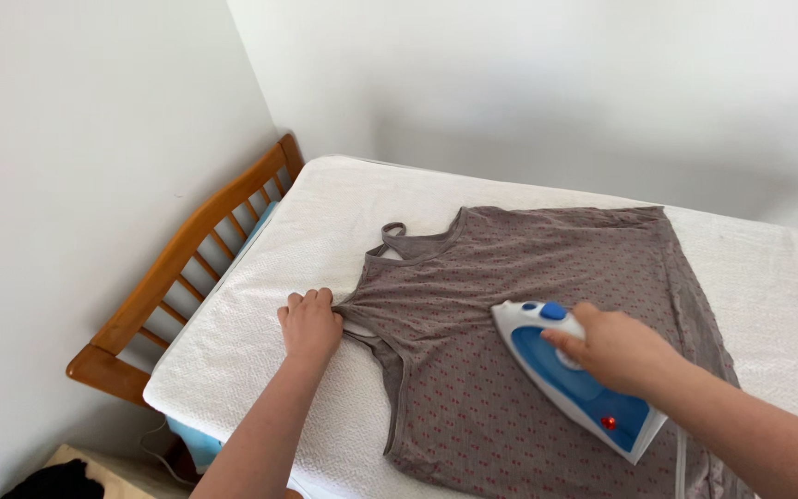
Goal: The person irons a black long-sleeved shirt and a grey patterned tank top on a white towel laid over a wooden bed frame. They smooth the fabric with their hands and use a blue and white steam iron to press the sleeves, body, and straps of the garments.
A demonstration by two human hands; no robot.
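At centre left of the frame the left hand (310,325) is clenched on a bunched shoulder of the top (528,323), which lies flat on the white cover (260,314) across the middle. The iron (573,381) stands on the top at lower right, nose pointing up-left toward that hand. The right hand (613,349) grips its handle, probably fully closed.

Two hands are in view: the left hand (309,325) and the right hand (613,349). One grey dotted top (528,305) lies between and under them. One blue-and-white iron (573,386) sits under the right hand. One white textured cover (260,323) lies beneath both hands. One wooden headboard (187,259) stands beyond the left hand.
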